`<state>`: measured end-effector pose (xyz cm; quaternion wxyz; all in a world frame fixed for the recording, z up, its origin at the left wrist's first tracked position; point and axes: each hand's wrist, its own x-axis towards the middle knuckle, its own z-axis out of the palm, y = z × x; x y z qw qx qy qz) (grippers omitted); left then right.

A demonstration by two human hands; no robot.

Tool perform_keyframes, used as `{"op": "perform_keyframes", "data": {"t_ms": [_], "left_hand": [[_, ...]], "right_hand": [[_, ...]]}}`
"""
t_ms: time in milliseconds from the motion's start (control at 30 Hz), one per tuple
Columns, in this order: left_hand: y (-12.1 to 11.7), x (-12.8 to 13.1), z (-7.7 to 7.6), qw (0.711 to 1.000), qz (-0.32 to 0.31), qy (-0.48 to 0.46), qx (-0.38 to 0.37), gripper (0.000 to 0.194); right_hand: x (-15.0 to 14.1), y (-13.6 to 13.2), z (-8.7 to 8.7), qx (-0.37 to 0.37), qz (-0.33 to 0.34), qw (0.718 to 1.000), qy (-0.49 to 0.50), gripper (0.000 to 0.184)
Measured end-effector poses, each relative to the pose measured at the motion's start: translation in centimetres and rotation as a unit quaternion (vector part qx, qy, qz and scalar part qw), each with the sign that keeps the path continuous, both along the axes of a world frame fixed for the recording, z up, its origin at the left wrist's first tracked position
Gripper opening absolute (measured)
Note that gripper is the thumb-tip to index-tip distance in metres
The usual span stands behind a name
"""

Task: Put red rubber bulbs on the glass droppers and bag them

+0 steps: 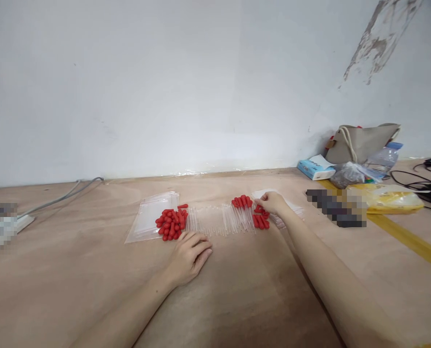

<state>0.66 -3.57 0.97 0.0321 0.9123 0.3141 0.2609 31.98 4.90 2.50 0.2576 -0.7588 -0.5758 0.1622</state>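
Clear glass droppers with red rubber bulbs lie in rows on the wooden table (92, 290). One pile of red bulbs (171, 224) is at the left, a second cluster (242, 201) is at the right, and a row of clear tubes (220, 220) runs between them. My left hand (189, 255) rests flat on the table just in front of the left pile, fingers loosely stretched, holding nothing. My right hand (271, 202) reaches to the right cluster, its fingertips pinched at a red bulb (259, 209). Clear plastic bags (150, 220) lie left of the piles.
A beige bag (364, 142), a water bottle (384, 157), a tissue pack (315, 169), a yellow packet (393, 199) and black cables (427, 186) crowd the back right. A grey cable (66, 193) runs along the left. A yellow tape line (407, 239) crosses the table at right.
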Motion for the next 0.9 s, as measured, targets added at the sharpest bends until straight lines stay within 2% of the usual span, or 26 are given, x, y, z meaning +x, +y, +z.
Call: {"op": "perform_keyframes", "data": {"t_ms": [100,233,300,367,433,533,667,900], "left_hand": [[-0.1,0.0,0.2,1.000,0.010,-0.007,0.014,0.019],[0.0,0.6,0.6,0.994,0.089,-0.029,0.063,0.013],[0.5,1.4,0.9,0.987,0.136,-0.036,0.076,0.009],[1.3,2.6,1.2,0.982,0.175,-0.034,0.067,0.010],[2.3,4.1,1.5,0.974,0.219,-0.032,0.047,0.016],[4.2,6.5,1.6,0.956,0.292,-0.027,0.010,0.014],[5.9,8.9,1.7,0.936,0.349,-0.018,-0.048,0.028],[6.7,10.5,2.2,0.912,0.390,0.037,-0.124,0.028]], "right_hand": [[-0.1,0.0,0.9,0.066,-0.005,0.998,0.020,0.019],[-1.6,-1.2,2.1,0.156,0.027,0.984,0.084,0.023],[-3.3,-2.9,2.0,0.236,0.084,0.956,0.151,0.019],[-5.1,-5.3,1.2,0.312,0.160,0.925,0.147,0.014],[-6.6,-7.6,0.1,0.320,0.257,0.907,0.096,0.012],[-7.6,-10.1,-1.4,0.299,0.324,0.897,0.038,0.006],[-7.5,-10.5,-2.4,0.297,0.335,0.894,0.003,0.013],[-7.4,-10.0,-2.6,0.290,0.341,0.894,-0.026,0.012]]}}
